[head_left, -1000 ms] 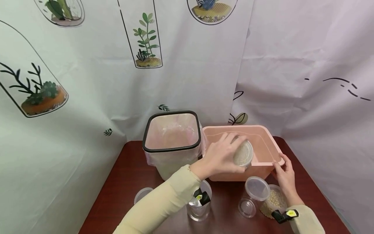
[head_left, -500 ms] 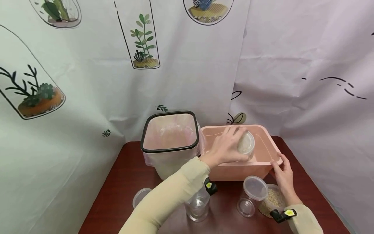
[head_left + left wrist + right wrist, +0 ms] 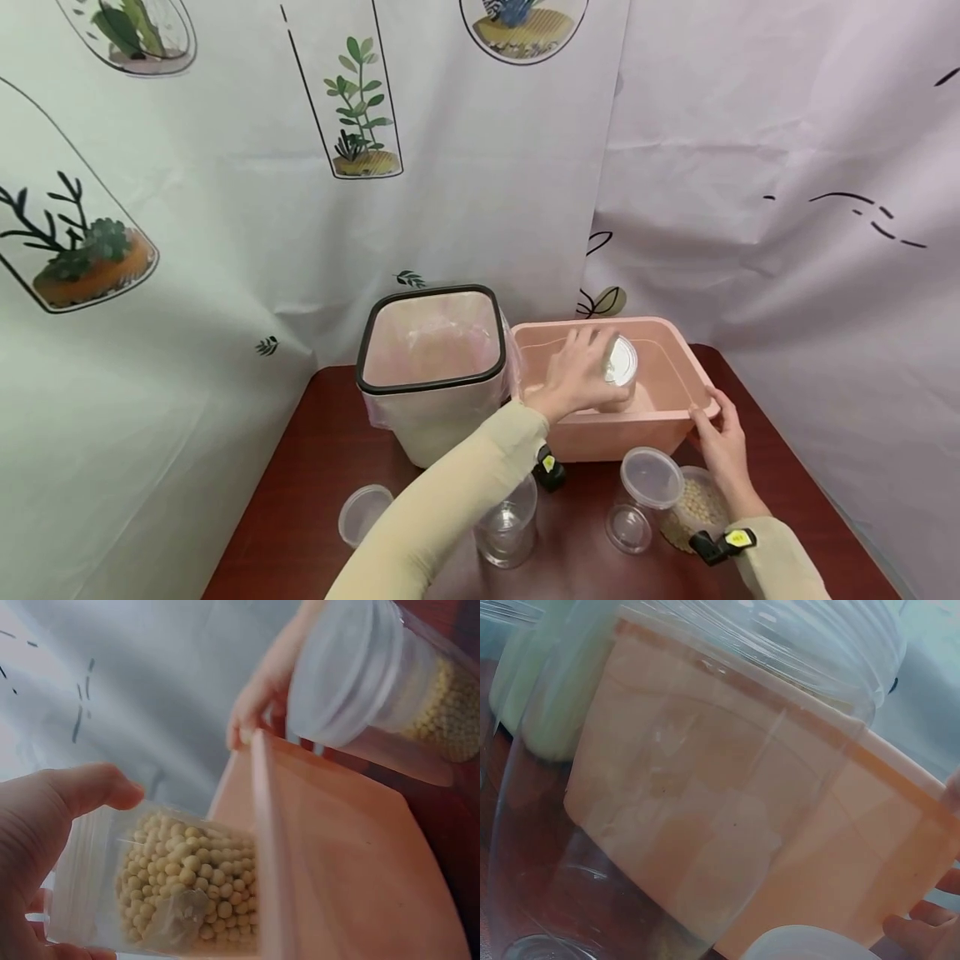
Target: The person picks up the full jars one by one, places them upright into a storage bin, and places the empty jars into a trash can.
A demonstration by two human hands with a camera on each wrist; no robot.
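Note:
My left hand [image 3: 581,371] grips a clear lidded jar [image 3: 621,362] from its left side, within the outline of the pink basin [image 3: 615,417]. In the left wrist view, pale round beans [image 3: 202,877] fill much of that jar, and its lower end is hidden behind the basin rim. My right hand [image 3: 723,450] holds the basin's near right corner, fingers and thumb on either side of the rim. Close by that wrist stands another lidded jar of beans [image 3: 696,504]. A tall clear jar [image 3: 649,483] is just left of it.
A pale bin [image 3: 431,408] with a black rim and a plastic liner stands left of the basin. Another clear jar [image 3: 506,529] sits below my left forearm. Farther left is a clear lidded container [image 3: 363,510]. A printed curtain [image 3: 480,208] hangs behind the table.
My left hand has lowered the jar farther into the basin, and its lid now faces more upward. My right hand keeps its hold on the rim. The head view has shifted slightly.

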